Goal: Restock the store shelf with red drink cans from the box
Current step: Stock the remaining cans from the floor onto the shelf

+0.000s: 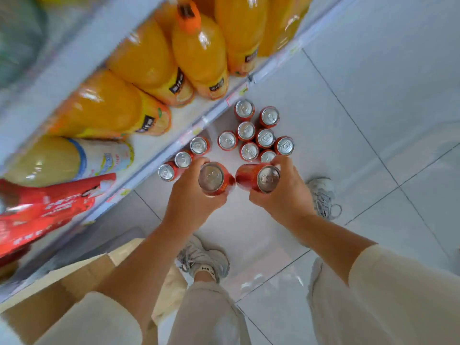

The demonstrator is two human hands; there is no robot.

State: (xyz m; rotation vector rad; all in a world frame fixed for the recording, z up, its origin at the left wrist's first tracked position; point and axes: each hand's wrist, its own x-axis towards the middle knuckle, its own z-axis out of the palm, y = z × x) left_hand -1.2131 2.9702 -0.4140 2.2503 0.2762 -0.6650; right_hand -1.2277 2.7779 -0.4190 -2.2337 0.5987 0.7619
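Observation:
I look straight down past the shelf front. My left hand (191,195) grips one red drink can (214,180), its silver top facing me. My right hand (283,192) grips a second red can (258,178), tilted to the left. Both cans are held above the lowest shelf (224,158), where several red cans (249,140) stand upright, most in a cluster on the right and three in a row (183,159) by the left hand. The cardboard box (82,277) lies open at the lower left, partly hidden by my left arm.
On the shelf above stand large orange juice bottles (199,51), a pale yellow bottle (62,160) and red packets (47,207). That shelf's edge (199,120) with price tags juts out over part of the cans. Grey floor tiles (373,108) spread to the right; my feet stand below.

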